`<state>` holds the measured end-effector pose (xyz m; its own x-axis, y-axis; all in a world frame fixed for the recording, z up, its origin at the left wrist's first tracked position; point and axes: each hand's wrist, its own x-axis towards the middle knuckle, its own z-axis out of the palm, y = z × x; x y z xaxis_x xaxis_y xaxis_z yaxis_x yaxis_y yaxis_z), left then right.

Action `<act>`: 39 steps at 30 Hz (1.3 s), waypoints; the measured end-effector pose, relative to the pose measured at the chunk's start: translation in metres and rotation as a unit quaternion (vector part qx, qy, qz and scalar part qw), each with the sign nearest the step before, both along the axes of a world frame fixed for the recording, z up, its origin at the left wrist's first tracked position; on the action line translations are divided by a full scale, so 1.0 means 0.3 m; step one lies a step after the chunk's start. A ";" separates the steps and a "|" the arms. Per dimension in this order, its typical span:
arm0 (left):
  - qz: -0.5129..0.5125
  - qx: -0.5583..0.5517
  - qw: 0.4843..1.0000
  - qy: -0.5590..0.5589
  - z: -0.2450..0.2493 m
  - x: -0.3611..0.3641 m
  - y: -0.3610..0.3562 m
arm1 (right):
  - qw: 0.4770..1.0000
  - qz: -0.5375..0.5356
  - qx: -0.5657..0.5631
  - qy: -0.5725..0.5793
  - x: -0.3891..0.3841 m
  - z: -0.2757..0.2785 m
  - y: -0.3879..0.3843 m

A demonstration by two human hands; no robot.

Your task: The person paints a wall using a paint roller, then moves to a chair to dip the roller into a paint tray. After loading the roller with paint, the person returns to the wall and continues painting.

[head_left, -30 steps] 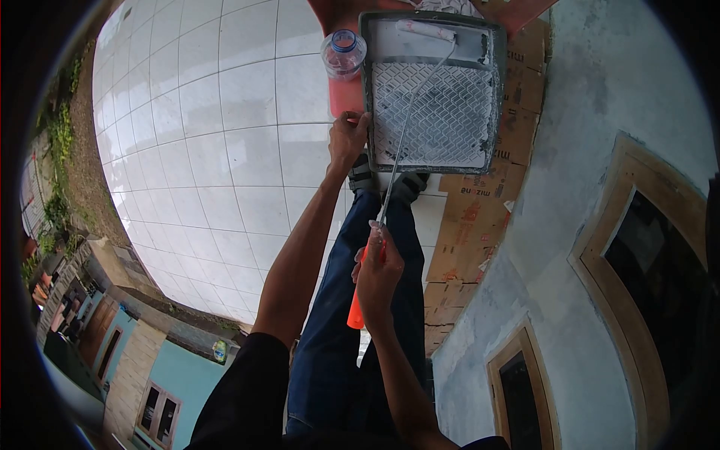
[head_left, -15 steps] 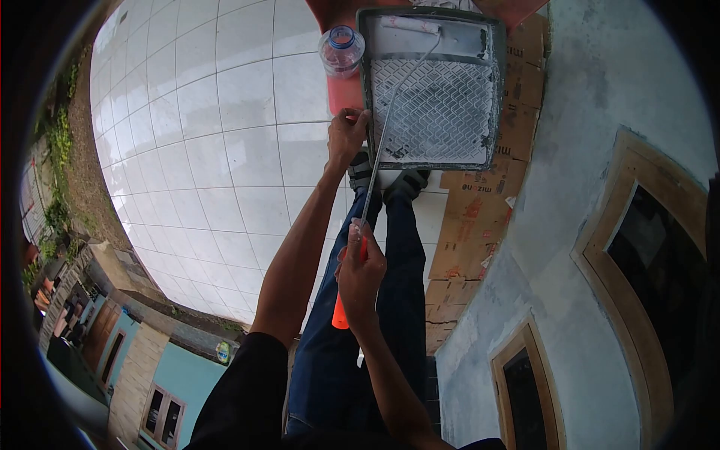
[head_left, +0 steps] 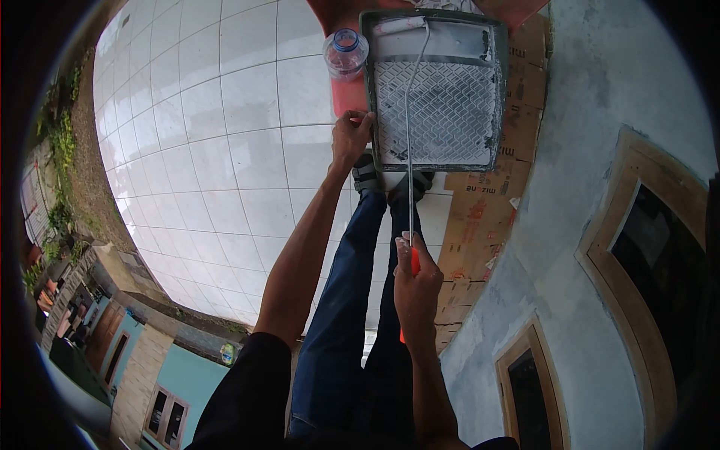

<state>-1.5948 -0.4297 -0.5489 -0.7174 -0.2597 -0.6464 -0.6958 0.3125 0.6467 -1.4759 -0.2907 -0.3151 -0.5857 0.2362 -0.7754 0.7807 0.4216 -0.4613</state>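
Observation:
In the head view, my right hand (head_left: 417, 285) is wrapped around the orange handle of a paint roller (head_left: 409, 150). Its long metal rod runs up over the tray, and the white roller sleeve (head_left: 397, 26) lies at the far end, in the deeper part holding pale paint. The dark paint tray (head_left: 435, 166) has a ribbed ramp smeared with white. My left hand (head_left: 351, 141) is closed at the tray's left edge, thumb and fingers gripping the rim. Just beyond that hand stands a clear plastic bottle (head_left: 346, 56) with a blue neck ring, on a red surface (head_left: 346, 97).
Flattened cardboard (head_left: 480, 217) lies along the base of a grey-white wall (head_left: 517, 277) on my right. Wooden window frames (head_left: 634, 277) are set in that wall. White floor tiles (head_left: 202, 142) spread to the left. My feet stand just below the tray.
My right hand has moved right with the roller handle, bringing the rod nearly straight up and down. The roller sleeve has shifted slightly left in the tray. My left hand stays at the rim.

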 end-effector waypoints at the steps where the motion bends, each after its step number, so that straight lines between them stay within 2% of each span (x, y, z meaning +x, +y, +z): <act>1: -0.002 -0.002 1.000 -0.002 0.001 -0.002 0.001 | 0.999 0.016 0.039 0.030 0.038 -0.027 0.018; 4: 0.009 0.005 1.000 -0.004 0.000 -0.001 0.002 | 0.999 0.008 0.034 0.040 0.062 -0.026 0.075; 5: 0.009 0.005 1.000 -0.003 -0.002 0.000 0.001 | 1.000 -0.022 -0.005 -0.019 0.054 -0.002 0.095; 6: 0.009 0.004 1.000 0.001 -0.002 0.001 0.001 | 1.000 -0.021 -0.005 -0.018 0.056 -0.001 0.103; 8: 0.007 0.003 1.000 0.004 -0.005 0.002 0.003 | 0.986 -0.113 -0.095 -0.076 0.070 -0.001 0.113; 14: -0.003 -0.005 1.000 -0.005 -0.012 0.004 0.001 | 0.965 -0.198 -0.153 -0.074 0.065 -0.021 0.071; 17: 0.005 -0.003 0.999 0.046 -0.011 0.011 0.006 | 0.959 -0.210 -0.182 -0.059 0.030 -0.049 0.039; 22: 0.011 -0.005 0.999 0.035 0.006 0.005 0.011 | 0.966 -0.176 -0.182 -0.045 0.005 -0.071 0.010; 24: 0.008 -0.010 0.999 0.031 0.009 0.005 0.010 | 0.982 -0.120 -0.137 -0.057 0.023 -0.070 0.026; 30: 0.007 -0.013 0.999 0.030 0.001 0.009 0.014 | 0.993 -0.061 -0.082 -0.057 0.077 -0.059 0.097; 39: -0.011 -0.017 1.000 0.004 0.007 -0.002 0.008 | 0.983 -0.098 -0.109 -0.108 0.159 0.012 0.185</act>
<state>-1.5954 -0.4272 -0.5468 -0.7285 -0.2662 -0.6313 -0.6833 0.3490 0.6413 -1.4280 -0.2352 -0.3115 -0.3616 0.1418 -0.9215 0.9267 0.1630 -0.3386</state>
